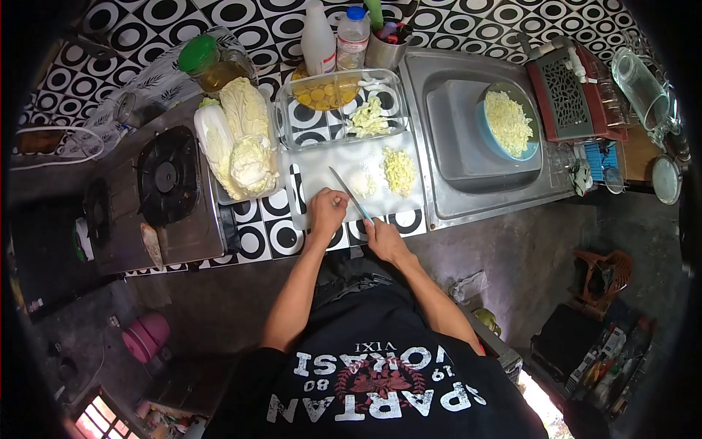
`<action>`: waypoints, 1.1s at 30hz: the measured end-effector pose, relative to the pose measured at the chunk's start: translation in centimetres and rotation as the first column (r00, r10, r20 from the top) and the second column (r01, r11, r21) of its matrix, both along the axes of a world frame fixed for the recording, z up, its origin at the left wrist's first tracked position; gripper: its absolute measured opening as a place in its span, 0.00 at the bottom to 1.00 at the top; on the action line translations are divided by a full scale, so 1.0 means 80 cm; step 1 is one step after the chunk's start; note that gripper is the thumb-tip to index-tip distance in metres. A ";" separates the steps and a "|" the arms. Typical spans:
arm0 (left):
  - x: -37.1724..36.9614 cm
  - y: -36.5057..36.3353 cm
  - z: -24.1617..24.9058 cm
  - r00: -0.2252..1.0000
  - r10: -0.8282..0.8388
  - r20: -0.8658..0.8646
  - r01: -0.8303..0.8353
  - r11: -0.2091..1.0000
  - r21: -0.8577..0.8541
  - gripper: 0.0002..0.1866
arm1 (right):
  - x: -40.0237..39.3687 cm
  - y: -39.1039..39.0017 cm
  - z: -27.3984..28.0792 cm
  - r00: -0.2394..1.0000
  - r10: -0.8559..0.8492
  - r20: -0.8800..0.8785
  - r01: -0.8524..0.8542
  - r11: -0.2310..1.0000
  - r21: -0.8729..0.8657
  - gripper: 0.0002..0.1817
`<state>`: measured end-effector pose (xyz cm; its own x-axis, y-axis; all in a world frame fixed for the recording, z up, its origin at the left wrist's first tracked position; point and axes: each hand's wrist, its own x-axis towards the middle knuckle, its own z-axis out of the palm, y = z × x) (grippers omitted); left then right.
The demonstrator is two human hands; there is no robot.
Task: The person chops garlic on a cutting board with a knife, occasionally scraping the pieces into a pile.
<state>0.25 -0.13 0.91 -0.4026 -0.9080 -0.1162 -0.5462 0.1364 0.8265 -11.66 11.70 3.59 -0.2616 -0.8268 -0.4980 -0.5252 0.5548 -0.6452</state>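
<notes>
Right hand (pixel 382 238) wrapped round knife (pixel 349 192) handle, blade over white cutting board (pixel 322 172) on desk. Left hand (pixel 327 211) curled, pinching something small (can't tell what) beside blade. Risk: fingertips nicked, too close. Chopped cabbage (pixel 399 170) piled just beyond.

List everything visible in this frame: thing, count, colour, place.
cutting board: one, white, counter centre
knife: one, silver blade, over the board
chopped cabbage pile: one, pale yellow-green, on the board
napa cabbage pieces: three, pale green, tray left of the board
glass dish: one, clear, behind the board
bowl: one, blue, in the sink, holding shredded cabbage
gas burner: one, black, far left
bottles: two, whitish, by the wall
left hand: one, on the board edge
right hand: one, gripping the knife handle
</notes>
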 end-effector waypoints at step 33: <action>0.035 0.016 0.030 0.999 0.039 -0.015 -0.040 0.997 -0.073 0.12 | -0.037 0.006 0.019 0.986 -0.169 0.002 0.169 0.986 0.005 0.26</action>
<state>3.09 1.17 3.34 -0.3671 -0.9292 -0.0433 -0.5411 0.1755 0.8224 -14.63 12.14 5.13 -0.3957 -0.7684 -0.5030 -0.4223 0.6386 -0.6433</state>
